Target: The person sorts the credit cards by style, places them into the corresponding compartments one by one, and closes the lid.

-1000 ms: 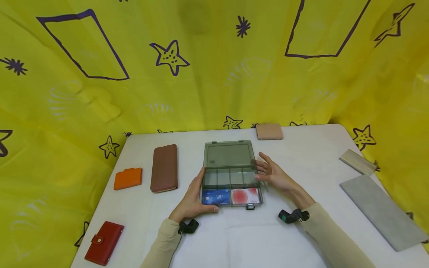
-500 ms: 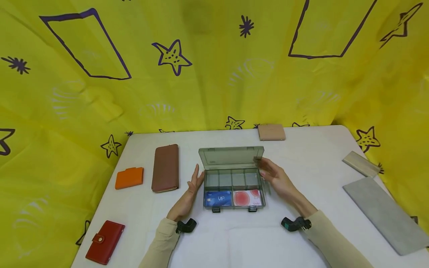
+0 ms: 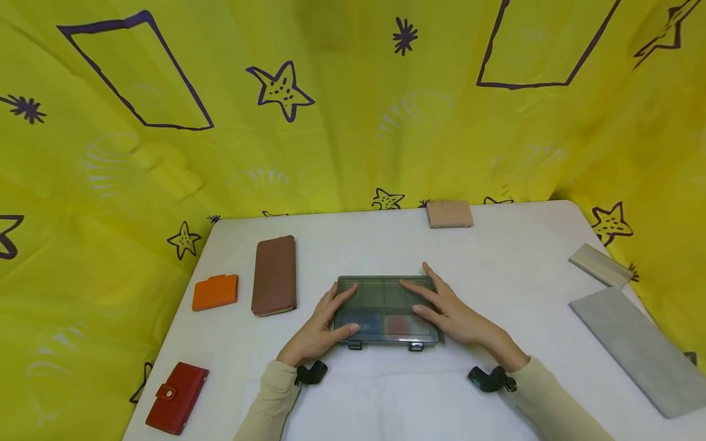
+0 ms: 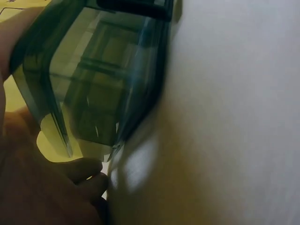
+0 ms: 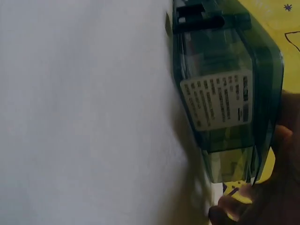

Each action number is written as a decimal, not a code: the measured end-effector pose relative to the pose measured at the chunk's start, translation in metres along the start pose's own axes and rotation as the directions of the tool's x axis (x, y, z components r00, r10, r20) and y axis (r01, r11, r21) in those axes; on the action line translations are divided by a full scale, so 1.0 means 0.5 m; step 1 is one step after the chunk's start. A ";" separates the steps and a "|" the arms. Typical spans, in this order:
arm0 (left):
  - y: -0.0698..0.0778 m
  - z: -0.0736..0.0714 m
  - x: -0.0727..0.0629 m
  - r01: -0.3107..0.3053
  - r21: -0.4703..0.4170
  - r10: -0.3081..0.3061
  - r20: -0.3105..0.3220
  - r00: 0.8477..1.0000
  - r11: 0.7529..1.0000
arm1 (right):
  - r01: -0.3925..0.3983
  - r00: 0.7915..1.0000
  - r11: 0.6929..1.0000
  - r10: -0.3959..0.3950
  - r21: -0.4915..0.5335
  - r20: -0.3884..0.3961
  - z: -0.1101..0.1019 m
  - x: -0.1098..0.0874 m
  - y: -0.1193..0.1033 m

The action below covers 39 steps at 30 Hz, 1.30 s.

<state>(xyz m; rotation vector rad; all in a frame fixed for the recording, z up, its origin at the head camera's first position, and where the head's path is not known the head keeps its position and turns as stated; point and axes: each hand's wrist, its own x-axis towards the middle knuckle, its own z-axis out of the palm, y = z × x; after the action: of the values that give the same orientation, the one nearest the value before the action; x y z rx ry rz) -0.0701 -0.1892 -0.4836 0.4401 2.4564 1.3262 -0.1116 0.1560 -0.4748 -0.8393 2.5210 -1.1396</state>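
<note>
A translucent grey-green plastic compartment box (image 3: 383, 294) lies on the white table with its lid down. Through the lid show a blue card and a red-and-white card in the front compartments. My left hand (image 3: 316, 331) rests at the box's left end, thumb and a finger on the lid, other fingers along the side. At the right end my right hand (image 3: 460, 315) lays extended fingers on the lid. Two dark latches stick out at the front edge. In the right wrist view the box's end wall carries a white printed label (image 5: 218, 101).
Left of the box lie a brown long wallet (image 3: 274, 275), an orange card holder (image 3: 215, 292) and a red snap wallet (image 3: 178, 398). A beige wallet (image 3: 449, 214) sits at the back. To the right are a grey flat case (image 3: 640, 349) and a small beige piece (image 3: 601, 265).
The box's lid has swung from laid back, through half raised, down onto the box. Both hands have come onto the lid; the left had briefly lifted off the side.
</note>
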 end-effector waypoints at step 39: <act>-0.004 0.033 -0.002 -0.073 0.108 0.089 -0.155 0.984 0.991 | -0.024 0.997 0.986 0.037 -0.167 0.071 0.029 -0.056 -0.040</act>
<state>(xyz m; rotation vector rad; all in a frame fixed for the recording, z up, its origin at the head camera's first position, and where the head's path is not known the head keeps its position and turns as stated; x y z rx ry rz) -0.0625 -0.1782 -0.4938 0.4811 2.6737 1.3184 -0.0749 0.1532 -0.4699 -0.8629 2.5843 -0.8816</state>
